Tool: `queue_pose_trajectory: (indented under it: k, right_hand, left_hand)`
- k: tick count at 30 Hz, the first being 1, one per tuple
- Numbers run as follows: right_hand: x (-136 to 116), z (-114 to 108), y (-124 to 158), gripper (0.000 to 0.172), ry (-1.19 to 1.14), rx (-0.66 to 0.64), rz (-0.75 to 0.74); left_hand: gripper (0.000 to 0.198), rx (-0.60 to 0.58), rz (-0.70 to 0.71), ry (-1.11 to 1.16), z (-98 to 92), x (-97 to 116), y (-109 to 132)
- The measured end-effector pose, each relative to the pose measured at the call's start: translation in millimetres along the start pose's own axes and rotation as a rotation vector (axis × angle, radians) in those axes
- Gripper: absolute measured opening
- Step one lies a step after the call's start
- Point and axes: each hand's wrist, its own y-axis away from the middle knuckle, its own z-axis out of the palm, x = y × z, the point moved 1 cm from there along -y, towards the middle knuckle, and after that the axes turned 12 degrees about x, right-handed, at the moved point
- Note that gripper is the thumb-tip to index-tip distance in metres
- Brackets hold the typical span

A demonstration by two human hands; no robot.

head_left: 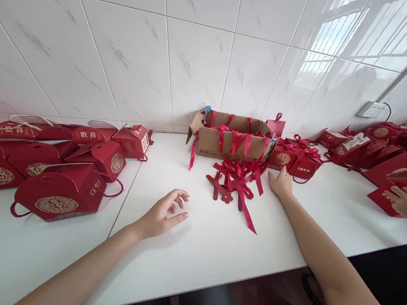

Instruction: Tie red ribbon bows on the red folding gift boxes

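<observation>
The right hand [280,183] lies open, fingertips hard to make out beside glossy red ribbons [239,179] heaped before a cardboard box [208,145], while the left hand [162,213] hovers loosely open over the smooth white table [189,264].

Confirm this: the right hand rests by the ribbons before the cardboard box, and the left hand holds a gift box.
Wrong on the left hand: it holds nothing, open over the table, apart from the gift boxes. The right hand does rest by the ribbons before the cardboard box. Head view shows it.
</observation>
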Motion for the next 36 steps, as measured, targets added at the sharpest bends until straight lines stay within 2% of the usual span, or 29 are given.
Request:
queue_pose_trajectory:
  k: [4, 7, 11, 16, 19, 21, 24, 27, 29, 33, 36]
  right_hand:
    - [-8, 5, 0, 0.064, 0.007, -0.058, -0.019]
    - [-27, 15, 10, 0.062, -0.033, -0.174, -0.087]
    - [-66, 33, 40, 0.05, -0.118, -0.386, -0.219]
    - [-125, 59, 79, 0.053, -0.297, -0.522, -0.287]
    - [-144, 69, 83, 0.056, -0.385, -0.515, -0.251]
    - [-144, 67, 80, 0.064, -0.434, -0.467, -0.193]
    - [-133, 52, 74, 0.069, -0.481, -0.398, -0.112]
    - [-132, 33, 85, 0.065, -0.498, -0.411, -0.099]
    - [-141, 24, 103, 0.068, -0.468, -0.472, -0.176]
    - [-167, 21, 147, 0.091, -0.172, -0.625, -0.526]
    - [-169, 29, 154, 0.084, -0.011, -0.609, -0.673]
  left_hand:
    - [0.03, 0.001, -0.002, -0.01, 2.6, 0, -1]
    - [0.03, -0.011, -0.001, -0.041, 4.0, 3, -2]
    - [0.031, -0.018, 0.002, -0.055, 4.2, 4, -3]
    - [0.031, -0.021, 0.001, -0.056, 4.2, 3, -3]
    - [0.029, -0.014, 0.009, -0.037, 2.7, 4, -2]
    - [0.028, -0.009, 0.01, -0.029, 1.5, 5, -1]
    - [0.024, 0.004, 0.01, -0.067, 1.3, 4, -1]
    - [0.018, 0.061, -0.002, -0.148, 3.3, 0, -2]
    - [0.017, 0.135, -0.024, -0.177, 4.3, -4, -3]
    - [0.016, 0.237, -0.039, -0.173, 3.6, -11, -5]
    - [0.016, 0.248, -0.042, -0.185, 1.8, -13, -5]
